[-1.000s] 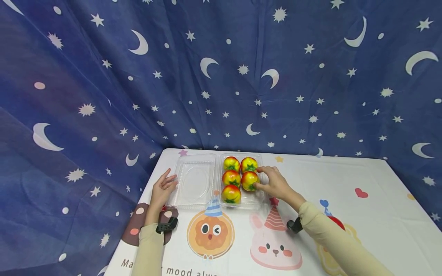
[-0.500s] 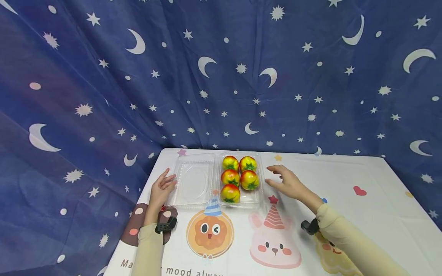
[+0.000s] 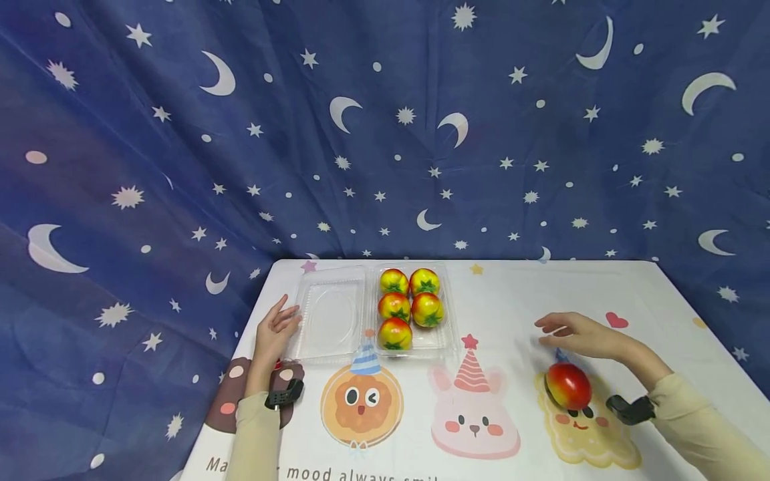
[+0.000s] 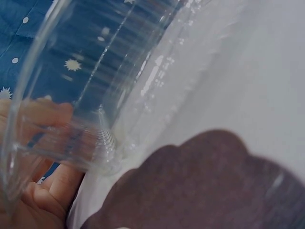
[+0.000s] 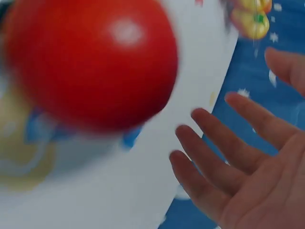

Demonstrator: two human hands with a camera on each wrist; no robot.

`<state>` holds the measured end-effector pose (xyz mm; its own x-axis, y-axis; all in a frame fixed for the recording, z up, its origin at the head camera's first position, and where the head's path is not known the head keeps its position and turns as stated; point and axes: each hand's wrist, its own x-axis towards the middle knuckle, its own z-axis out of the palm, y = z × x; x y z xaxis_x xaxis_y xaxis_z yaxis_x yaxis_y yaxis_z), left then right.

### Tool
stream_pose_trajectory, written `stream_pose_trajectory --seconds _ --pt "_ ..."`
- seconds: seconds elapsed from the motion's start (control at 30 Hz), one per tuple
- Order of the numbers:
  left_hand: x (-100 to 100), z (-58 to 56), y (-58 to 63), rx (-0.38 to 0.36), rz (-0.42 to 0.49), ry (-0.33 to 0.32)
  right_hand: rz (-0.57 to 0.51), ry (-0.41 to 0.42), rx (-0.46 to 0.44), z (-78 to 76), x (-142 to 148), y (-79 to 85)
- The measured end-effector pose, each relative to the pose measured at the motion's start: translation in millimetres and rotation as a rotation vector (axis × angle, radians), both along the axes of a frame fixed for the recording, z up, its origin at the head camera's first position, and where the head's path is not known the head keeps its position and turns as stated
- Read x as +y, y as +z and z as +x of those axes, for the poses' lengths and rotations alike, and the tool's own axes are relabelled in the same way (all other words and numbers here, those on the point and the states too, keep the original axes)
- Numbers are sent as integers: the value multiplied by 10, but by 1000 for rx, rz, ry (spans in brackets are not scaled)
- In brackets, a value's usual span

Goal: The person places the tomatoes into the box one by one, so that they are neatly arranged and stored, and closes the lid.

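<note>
In the head view a clear plastic box (image 3: 428, 341) holds several shiny red-and-yellow fruits (image 3: 395, 334) with green leafy crowns. Its clear lid (image 3: 333, 317) lies folded open to the left. My left hand (image 3: 273, 337) is at the lid's left edge, fingers loosely extended; the left wrist view shows some of them through the clear lid (image 4: 109, 86). On the right, a loose red-and-yellow fruit (image 3: 568, 386) lies on the table. My right hand (image 3: 583, 337) hovers just beyond it, holding nothing. In the right wrist view its fingers (image 5: 224, 167) are spread, apart from the red fruit (image 5: 90, 62).
A white tablecloth (image 3: 499, 294) with cartoon prints covers the table. Behind it and to the left hangs a blue curtain (image 3: 385, 133) with moons and stars. The box stands near the table's back edge.
My right hand has let go of a fruit in the box, drawn back and moved right to near the loose fruit. The left hand stays by the lid. The head view has shifted slightly.
</note>
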<state>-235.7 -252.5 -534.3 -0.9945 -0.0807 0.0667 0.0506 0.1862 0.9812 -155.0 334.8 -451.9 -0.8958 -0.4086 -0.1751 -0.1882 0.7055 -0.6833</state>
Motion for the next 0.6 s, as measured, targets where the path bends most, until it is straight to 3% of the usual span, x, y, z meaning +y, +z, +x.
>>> stream_pose_trajectory --seconds 0.2,0.33,0.6 --pt "-74 -135 -306 26 -10 19 -26 -17 -146 252 341 -16" --pt "-65 -129 -321 19 -12 26 -42 -17 -158 374 430 -45" --pt "-56 -133 -282 17 13 25 -67 -51 -37 582 508 -96"
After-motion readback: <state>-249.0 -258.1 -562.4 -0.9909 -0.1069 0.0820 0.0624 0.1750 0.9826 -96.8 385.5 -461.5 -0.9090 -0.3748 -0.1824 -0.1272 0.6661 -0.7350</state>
